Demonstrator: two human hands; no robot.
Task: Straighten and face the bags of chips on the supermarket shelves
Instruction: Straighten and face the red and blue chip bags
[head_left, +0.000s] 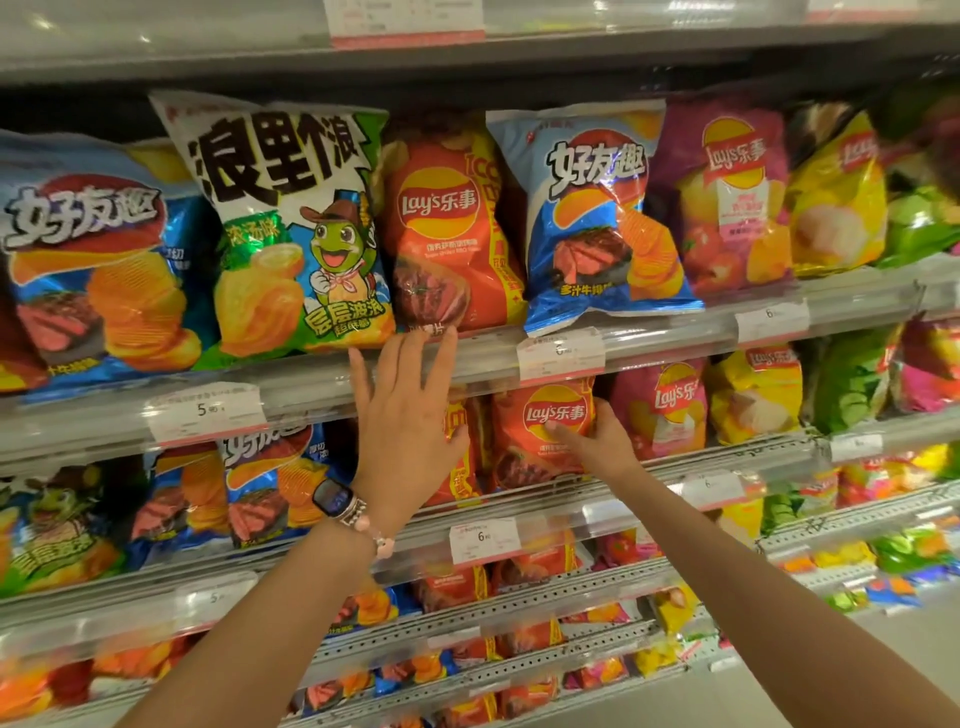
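Chip bags fill the shelves. On the upper shelf stand a white and green bag (280, 228), a red Lay's bag (447, 228) and a blue bag (597, 218) that leans left. My left hand (405, 410) is raised with straight spread fingers, its fingertips at the bottom edge of the upper red Lay's bag and the shelf rail. On the shelf below, my right hand (597, 441) grips the right side of a smaller red Lay's bag (535, 436), thumb across its front. A watch and a bracelet sit on the left wrist.
Clear plastic shelf rails (322, 384) with price tags (561, 356) run along each shelf front. Purple (727, 197), yellow (836, 202) and green bags stand to the right, another blue bag (88, 270) at the far left. Lower shelves hold more bags.
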